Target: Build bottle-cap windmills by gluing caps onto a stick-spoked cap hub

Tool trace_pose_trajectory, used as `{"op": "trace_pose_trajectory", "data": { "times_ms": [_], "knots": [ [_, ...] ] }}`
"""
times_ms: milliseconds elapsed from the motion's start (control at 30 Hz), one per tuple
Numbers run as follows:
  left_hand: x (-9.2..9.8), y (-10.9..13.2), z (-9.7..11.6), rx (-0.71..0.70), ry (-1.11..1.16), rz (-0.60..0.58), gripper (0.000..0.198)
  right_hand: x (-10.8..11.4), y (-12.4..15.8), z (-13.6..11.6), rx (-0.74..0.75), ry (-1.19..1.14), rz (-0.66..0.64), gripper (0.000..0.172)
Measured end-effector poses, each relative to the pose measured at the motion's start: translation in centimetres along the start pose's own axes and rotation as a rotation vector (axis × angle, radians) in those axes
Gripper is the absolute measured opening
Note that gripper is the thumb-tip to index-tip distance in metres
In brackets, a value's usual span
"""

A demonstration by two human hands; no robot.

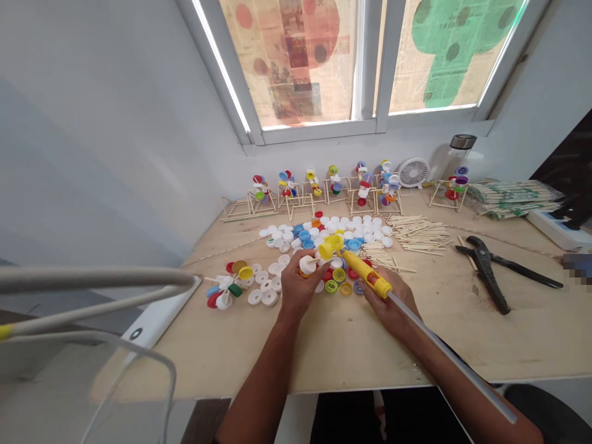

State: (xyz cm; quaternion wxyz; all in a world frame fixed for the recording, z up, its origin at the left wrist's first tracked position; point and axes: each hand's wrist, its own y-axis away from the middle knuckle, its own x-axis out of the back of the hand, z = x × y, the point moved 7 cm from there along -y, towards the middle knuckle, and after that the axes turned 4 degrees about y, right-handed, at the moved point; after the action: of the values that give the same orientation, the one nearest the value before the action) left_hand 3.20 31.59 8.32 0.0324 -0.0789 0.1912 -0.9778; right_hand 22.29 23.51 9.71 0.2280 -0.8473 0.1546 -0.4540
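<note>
Glue gun (367,275) clenched in right hand (391,305), nozzle toward 10 o'clock, just beside yellow caps (330,246); left hand (298,288) closed around white cap (306,265), both over tabletop (462,345). Risk: slipped nozzle, hot glue on fingers.

left hand (298,290): we grip, fingers curled, back of hand up | right hand (391,311): we grip, fingers closed | left forearm (259,382), right forearm (462,401): we reach in from bottom, hands just apart

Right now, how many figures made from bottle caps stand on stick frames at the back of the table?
7. Six stand in a row left of the white fan, from the first cap figure to the last cap figure; one more cap figure stands right of the fan. Some may be hidden.
</note>
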Motion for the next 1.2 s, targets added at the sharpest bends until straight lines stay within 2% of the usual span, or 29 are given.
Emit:
{"op": "trace_pose_trajectory", "data": {
  "times_ms": [400,567,733,833,933,1100,1200],
  "knots": [
    [-0.1,0.0,-0.1,0.023,0.032,-0.002,0.031,0.0,0.1,0.3,-0.007,0.045,0.007,0.029],
    [0.0,0.0,-0.3,0.063,0.082,0.024,0.034,0.5,0.0,1.2,-0.073,0.076,0.003,0.028],
    [0.1,0.1,-0.8,0.133,0.19,0.064,0.04,1.5,0.0,2.2,-0.144,-0.034,-0.021,0.027],
    [0.3,0.1,-1.5,0.186,0.271,0.11,0.045,3.1,0.4,3.8,-0.191,-0.092,0.001,0.026],
    [0.4,-0.1,-2.2,0.216,0.385,0.143,0.043,5.8,1.0,6.0,-0.186,-0.041,0.051,0.023],
    [0.3,-0.4,-2.7,0.229,0.542,0.167,0.035,11.4,2.4,9.8,0.045,0.211,0.143,0.027],
    [0.2,-0.5,-2.3,0.254,0.63,0.176,0.032,13.5,3.5,13.6,0.09,0.315,0.065,0.03]
  ]
}}
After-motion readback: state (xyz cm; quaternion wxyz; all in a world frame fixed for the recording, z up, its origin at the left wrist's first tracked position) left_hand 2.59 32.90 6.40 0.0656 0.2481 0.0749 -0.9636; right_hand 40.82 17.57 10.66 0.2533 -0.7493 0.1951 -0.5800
